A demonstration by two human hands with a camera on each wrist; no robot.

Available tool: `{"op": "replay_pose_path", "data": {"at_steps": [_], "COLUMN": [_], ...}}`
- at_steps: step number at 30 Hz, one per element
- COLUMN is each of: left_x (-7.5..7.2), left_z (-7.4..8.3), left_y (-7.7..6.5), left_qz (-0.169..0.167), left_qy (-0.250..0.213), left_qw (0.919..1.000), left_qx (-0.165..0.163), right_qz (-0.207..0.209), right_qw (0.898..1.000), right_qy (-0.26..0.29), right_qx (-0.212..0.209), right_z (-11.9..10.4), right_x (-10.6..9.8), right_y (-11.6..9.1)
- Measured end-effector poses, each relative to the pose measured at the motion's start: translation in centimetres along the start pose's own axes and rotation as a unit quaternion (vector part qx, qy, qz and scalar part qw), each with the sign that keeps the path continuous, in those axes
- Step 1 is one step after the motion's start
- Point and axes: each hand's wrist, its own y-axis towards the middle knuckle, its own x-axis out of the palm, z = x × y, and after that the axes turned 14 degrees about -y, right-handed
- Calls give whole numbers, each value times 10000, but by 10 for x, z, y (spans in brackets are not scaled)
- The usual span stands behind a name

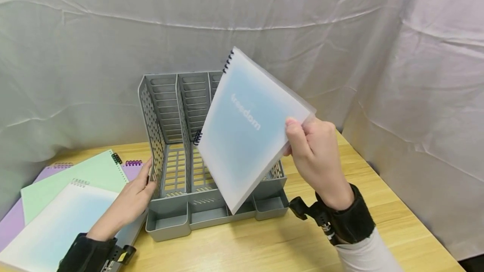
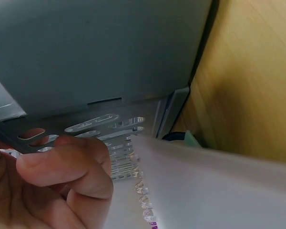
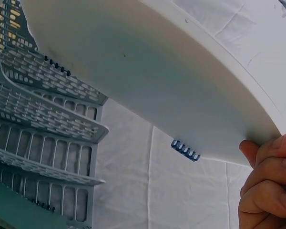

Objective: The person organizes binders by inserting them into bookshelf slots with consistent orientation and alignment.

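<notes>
A spiral-bound notebook (image 1: 245, 129) with a pale blue, white-edged cover reading "freedom" hangs tilted over the grey file organizer (image 1: 168, 198). My right hand (image 1: 315, 154) pinches its corner opposite the dark binding rings, thumb on the cover. In the right wrist view the notebook's plain underside (image 3: 148, 90) shows, with the fingers (image 3: 271, 176) curled at its edge. My left hand (image 1: 132, 196) holds the organizer's left side wall. Up close in the left wrist view, its bent fingers (image 2: 71, 167) lie at the slotted edge of that wall. The notebook covers the organizer's right compartments in the head view.
Left of the organizer lie overlapping notebooks: a blue-white one (image 1: 75, 221) on top, a green one (image 1: 75, 179) and purple (image 1: 11, 226) beneath. A green sheet-like thing (image 3: 19, 205) stands by the organizer's slats. The wooden table (image 1: 378, 205) meets grey curtains (image 1: 264, 3) behind.
</notes>
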Motion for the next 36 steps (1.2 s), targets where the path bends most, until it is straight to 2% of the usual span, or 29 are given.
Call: {"op": "replay_pose_path", "data": {"at_steps": [13, 24, 36], "left_x": [0, 0, 0], "left_z": [-1, -1, -1], "left_y": [0, 0, 1], "left_qz": [-3, 0, -48], "left_qy": [-7, -45, -73], "left_qw": [9999, 9998, 9997], "left_qx": [-109, -194, -245], "right_qz": [214, 405, 262], "right_qw": [9992, 9972, 9963], "right_qy": [-308, -608, -764], "right_qx": [170, 141, 288], "right_z": [12, 20, 26], "right_x": [-9, -17, -17], "right_y": [0, 1, 4]}}
